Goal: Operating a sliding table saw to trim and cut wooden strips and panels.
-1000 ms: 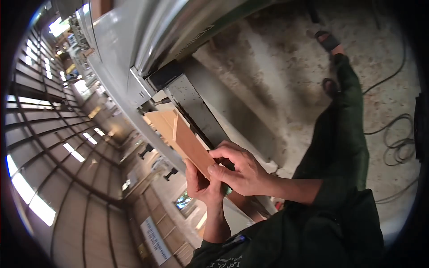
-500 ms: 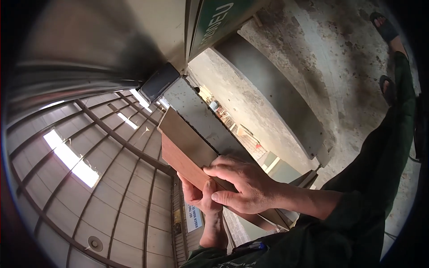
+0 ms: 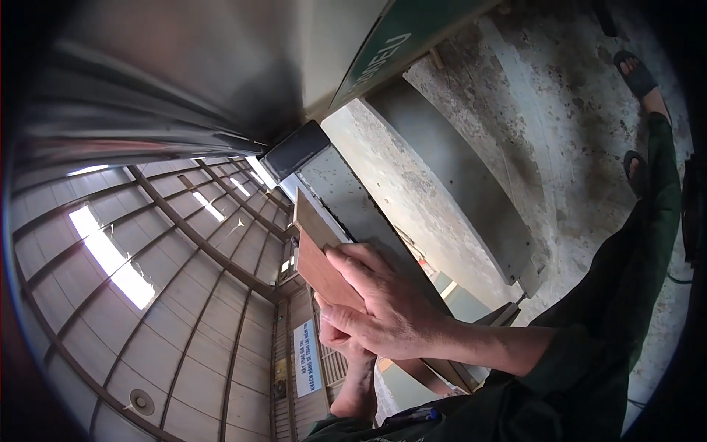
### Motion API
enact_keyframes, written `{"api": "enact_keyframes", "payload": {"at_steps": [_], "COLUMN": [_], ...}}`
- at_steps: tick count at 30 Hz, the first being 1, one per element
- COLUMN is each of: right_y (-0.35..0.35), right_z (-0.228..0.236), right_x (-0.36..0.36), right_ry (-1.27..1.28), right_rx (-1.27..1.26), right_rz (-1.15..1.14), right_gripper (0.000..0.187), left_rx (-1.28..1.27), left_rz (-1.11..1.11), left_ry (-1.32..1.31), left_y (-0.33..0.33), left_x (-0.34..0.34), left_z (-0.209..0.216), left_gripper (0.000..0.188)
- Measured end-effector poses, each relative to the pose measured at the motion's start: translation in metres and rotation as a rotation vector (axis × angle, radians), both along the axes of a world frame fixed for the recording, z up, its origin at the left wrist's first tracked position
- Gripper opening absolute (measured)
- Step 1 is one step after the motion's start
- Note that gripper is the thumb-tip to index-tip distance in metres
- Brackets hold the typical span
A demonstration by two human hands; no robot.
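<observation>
Left hand [image 3: 336,337] just got mostly covered by the right hand [image 3: 390,302], whose grip's pinched on the wooden board [image 3: 324,272] pointing toward 11 o'clock; left grip can't be told.

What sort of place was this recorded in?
Probably a workshop, perhaps for woodworking: there is a large grey metal housing with a green panel, a bare stained floor, and a wooden piece being held.
</observation>
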State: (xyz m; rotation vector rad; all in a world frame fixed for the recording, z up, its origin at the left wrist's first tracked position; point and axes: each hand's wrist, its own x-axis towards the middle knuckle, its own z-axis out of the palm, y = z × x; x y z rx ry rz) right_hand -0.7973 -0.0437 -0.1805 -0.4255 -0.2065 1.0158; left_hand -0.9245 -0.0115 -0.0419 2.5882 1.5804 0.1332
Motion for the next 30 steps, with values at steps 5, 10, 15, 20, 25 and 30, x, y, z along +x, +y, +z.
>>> {"api": "enact_keyframes", "payload": {"at_steps": [5,10,15,20,25,30], "right_y": [-0.016,-0.023,-0.024,-0.023,-0.019,-0.039], "right_z": [-0.005,-0.003,-0.001,0.022,0.021,0.056], "right_x": [0.008,0.010,0.013,0.017,0.016,0.018], "right_ry": [-0.025,0.041,0.015,0.026,-0.125,-0.206], "right_rx": [-0.005,-0.029,-0.054,-0.086,-0.301,-0.426], "right_rz": [-0.006,0.051,0.062,0.090,0.118,0.121], "right_gripper": [0.069,0.067,0.061,0.060,0.058,0.050], "left_rx": [0.038,-0.010,-0.070,-0.218,-0.068,-0.072], "left_rz": [-0.075,0.059,0.052,-0.698,-0.104,0.018], "left_ry": [0.116,-0.106,-0.109,-0.564,-0.123,-0.140], "left_y": [-0.003,-0.008,-0.003,0.046,0.002,-0.008], "left_x": [0.012,0.032,0.011,-0.055,0.007,0.028], "left_z": [-0.004,-0.015,-0.006,-0.017,-0.023,-0.002], "left_gripper": [0.080,0.077,0.079,0.085,0.081,0.078]}}
